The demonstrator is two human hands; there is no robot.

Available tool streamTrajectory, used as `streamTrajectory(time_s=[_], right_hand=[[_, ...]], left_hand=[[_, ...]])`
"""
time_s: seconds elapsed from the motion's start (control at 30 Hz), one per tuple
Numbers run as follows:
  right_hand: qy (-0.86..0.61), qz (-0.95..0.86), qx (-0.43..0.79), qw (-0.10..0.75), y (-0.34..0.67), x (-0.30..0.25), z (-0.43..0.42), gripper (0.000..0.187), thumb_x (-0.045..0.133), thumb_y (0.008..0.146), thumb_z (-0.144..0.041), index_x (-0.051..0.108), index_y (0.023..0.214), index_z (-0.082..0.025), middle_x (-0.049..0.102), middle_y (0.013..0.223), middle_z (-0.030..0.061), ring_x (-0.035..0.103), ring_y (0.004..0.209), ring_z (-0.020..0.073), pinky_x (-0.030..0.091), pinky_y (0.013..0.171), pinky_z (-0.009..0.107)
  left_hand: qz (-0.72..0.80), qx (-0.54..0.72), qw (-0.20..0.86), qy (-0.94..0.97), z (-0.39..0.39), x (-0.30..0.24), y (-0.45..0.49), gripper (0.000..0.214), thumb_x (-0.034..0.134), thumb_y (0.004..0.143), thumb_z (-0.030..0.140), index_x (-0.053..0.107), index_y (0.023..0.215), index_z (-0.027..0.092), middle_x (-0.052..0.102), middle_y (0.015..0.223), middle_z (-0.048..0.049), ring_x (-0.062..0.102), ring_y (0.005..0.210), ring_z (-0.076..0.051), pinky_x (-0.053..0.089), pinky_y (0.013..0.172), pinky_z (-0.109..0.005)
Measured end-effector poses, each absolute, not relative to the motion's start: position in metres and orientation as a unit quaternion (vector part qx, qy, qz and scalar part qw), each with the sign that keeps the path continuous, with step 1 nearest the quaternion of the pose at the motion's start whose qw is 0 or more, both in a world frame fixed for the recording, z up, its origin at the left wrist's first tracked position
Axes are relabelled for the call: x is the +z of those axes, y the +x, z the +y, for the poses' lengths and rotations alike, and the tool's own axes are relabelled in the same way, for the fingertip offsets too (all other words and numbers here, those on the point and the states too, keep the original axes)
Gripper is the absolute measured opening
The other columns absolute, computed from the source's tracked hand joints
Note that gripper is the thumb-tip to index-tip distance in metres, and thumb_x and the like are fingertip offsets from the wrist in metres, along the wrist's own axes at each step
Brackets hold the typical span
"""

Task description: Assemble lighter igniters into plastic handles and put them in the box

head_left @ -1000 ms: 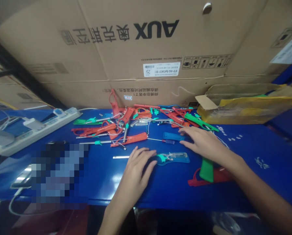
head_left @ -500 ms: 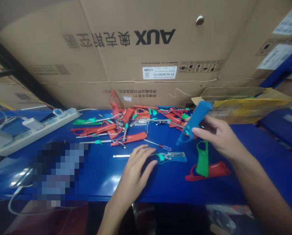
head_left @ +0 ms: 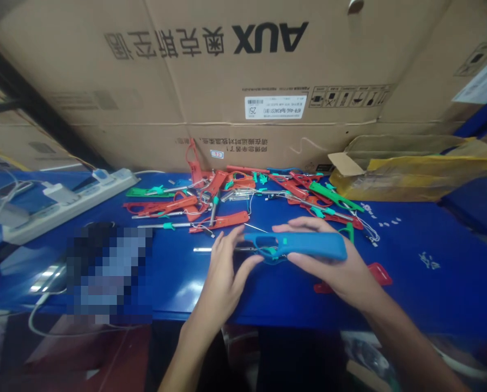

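My right hand (head_left: 329,267) grips a blue lighter casing half (head_left: 315,246), thumb on its near side and fingers on the far side. That casing is held flat over a matching lower half of a long-reach lighter (head_left: 273,256), which has a metal tube (head_left: 202,250), a green trigger and thin wires. The upper casing hides most of the lower half. My left hand (head_left: 223,267) curves around the front end of the two halves, thumb on the near side, fingers on the far side. Behind my right wrist lie a red casing half (head_left: 380,273) and a partly hidden green one (head_left: 348,231).
Several red and green lighter parts (head_left: 219,190) lie heaped along the back. A cardboard box (head_left: 390,182) stands at back right, with small clear bits (head_left: 429,261) nearer. On the left are a power strip (head_left: 92,198) and a blurred-out item (head_left: 108,272). A large carton (head_left: 186,98) forms the backdrop.
My right hand has brought the blue casing half down and left, turning it level over the lower half. My left hand stays around the lighter's front. The camera view has shifted slightly.
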State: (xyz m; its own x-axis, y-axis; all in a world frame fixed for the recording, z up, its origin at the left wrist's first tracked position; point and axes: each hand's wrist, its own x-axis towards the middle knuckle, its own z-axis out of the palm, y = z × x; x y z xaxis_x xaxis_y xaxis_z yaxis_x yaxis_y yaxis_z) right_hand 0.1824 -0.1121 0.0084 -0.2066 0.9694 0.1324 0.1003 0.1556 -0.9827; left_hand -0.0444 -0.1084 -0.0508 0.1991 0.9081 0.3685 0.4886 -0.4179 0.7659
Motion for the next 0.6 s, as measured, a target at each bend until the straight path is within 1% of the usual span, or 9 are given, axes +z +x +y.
streamTrajectory(time_s=[0.07, 0.1, 0.2, 0.27, 0.37, 0.43, 0.53, 0.57, 0.6], right_hand=[[-0.437, -0.587, 0.523, 0.437, 0.185, 0.008, -0.113, 0.05, 0.078, 0.084, -0.035, 0.058, 0.129, -0.027, 0.073, 0.13, 0.0078, 0.069, 0.119, 0.026, 0.055, 0.104, 0.049], [-0.435, -0.577, 0.542, 0.43, 0.186, 0.008, -0.113, 0.05, 0.079, 0.084, -0.035, 0.058, 0.129, -0.027, 0.073, 0.129, 0.008, 0.07, 0.118, 0.026, 0.055, 0.104, 0.05], [-0.431, -0.555, 0.575, 0.42, 0.188, 0.003, -0.111, 0.049, 0.079, 0.084, -0.035, 0.06, 0.128, -0.027, 0.073, 0.129, 0.0082, 0.069, 0.119, 0.0267, 0.054, 0.106, 0.051], [-0.431, -0.547, 0.581, 0.42, 0.191, -0.001, -0.109, 0.053, 0.079, 0.084, -0.036, 0.057, 0.131, -0.027, 0.073, 0.13, 0.009, 0.069, 0.12, 0.0274, 0.054, 0.105, 0.052], [-0.442, -0.552, 0.553, 0.44, 0.198, -0.004, -0.106, 0.061, 0.079, 0.083, -0.038, 0.053, 0.138, -0.028, 0.072, 0.13, 0.0107, 0.073, 0.111, 0.0263, 0.06, 0.097, 0.047], [-0.471, -0.569, 0.51, 0.441, 0.204, -0.003, -0.105, 0.052, 0.076, 0.084, -0.039, 0.059, 0.132, -0.027, 0.074, 0.125, 0.0096, 0.076, 0.097, 0.023, 0.063, 0.086, 0.039], [-0.527, -0.642, 0.442, 0.339, 0.213, -0.001, -0.105, 0.034, 0.066, 0.092, -0.046, 0.07, 0.118, -0.025, 0.079, 0.097, 0.0041, 0.074, 0.074, 0.0191, 0.062, 0.067, 0.033], [-0.532, -0.677, 0.415, 0.293, 0.216, -0.001, -0.106, 0.034, 0.061, 0.094, -0.048, 0.072, 0.118, -0.026, 0.079, 0.092, 0.0028, 0.073, 0.073, 0.0193, 0.062, 0.066, 0.033], [-0.529, -0.712, 0.387, 0.252, 0.218, -0.001, -0.106, 0.035, 0.057, 0.097, -0.049, 0.072, 0.121, -0.027, 0.079, 0.093, 0.0024, 0.074, 0.079, 0.0204, 0.062, 0.071, 0.034]], left_hand=[[0.473, 0.409, 0.234, 0.744, -0.109, -0.048, -0.045, 0.053, 0.05, 0.106, 0.032, 0.029, 0.154, 0.033, 0.067, 0.128, -0.0048, 0.059, 0.126, -0.023, 0.022, 0.124, -0.058], [0.467, 0.405, 0.223, 0.754, -0.109, -0.047, -0.046, 0.052, 0.048, 0.106, 0.029, 0.031, 0.155, 0.033, 0.069, 0.126, -0.0037, 0.06, 0.125, -0.022, 0.02, 0.124, -0.059], [0.442, 0.381, 0.185, 0.791, -0.11, -0.043, -0.047, 0.04, 0.053, 0.104, 0.028, 0.051, 0.144, 0.032, 0.07, 0.124, -0.0031, 0.06, 0.121, -0.021, 0.021, 0.123, -0.058], [0.43, 0.369, 0.171, 0.806, -0.11, -0.042, -0.047, 0.033, 0.053, 0.104, 0.026, 0.058, 0.137, 0.029, 0.072, 0.116, -0.0031, 0.063, 0.112, -0.021, 0.021, 0.123, -0.058], [0.434, 0.378, 0.163, 0.801, -0.109, -0.043, -0.047, 0.033, 0.048, 0.105, 0.02, 0.06, 0.135, 0.028, 0.075, 0.1, -0.0007, 0.064, 0.096, -0.018, 0.027, 0.119, -0.056], [0.446, 0.385, 0.15, 0.794, -0.107, -0.044, -0.047, 0.032, 0.049, 0.105, 0.019, 0.062, 0.132, 0.029, 0.075, 0.095, 0.0003, 0.064, 0.093, -0.018, 0.031, 0.116, -0.055], [0.455, 0.373, 0.119, 0.8, -0.106, -0.045, -0.046, 0.03, 0.052, 0.104, 0.018, 0.065, 0.128, 0.03, 0.074, 0.097, 0.0002, 0.062, 0.095, -0.019, 0.031, 0.115, -0.054], [0.453, 0.365, 0.111, 0.805, -0.106, -0.045, -0.045, 0.03, 0.051, 0.103, 0.017, 0.065, 0.128, 0.03, 0.074, 0.098, 0.0002, 0.062, 0.095, -0.019, 0.03, 0.115, -0.054], [0.45, 0.36, 0.105, 0.81, -0.106, -0.045, -0.045, 0.032, 0.051, 0.103, 0.015, 0.064, 0.129, 0.03, 0.073, 0.098, 0.0003, 0.061, 0.096, -0.018, 0.029, 0.116, -0.054]])
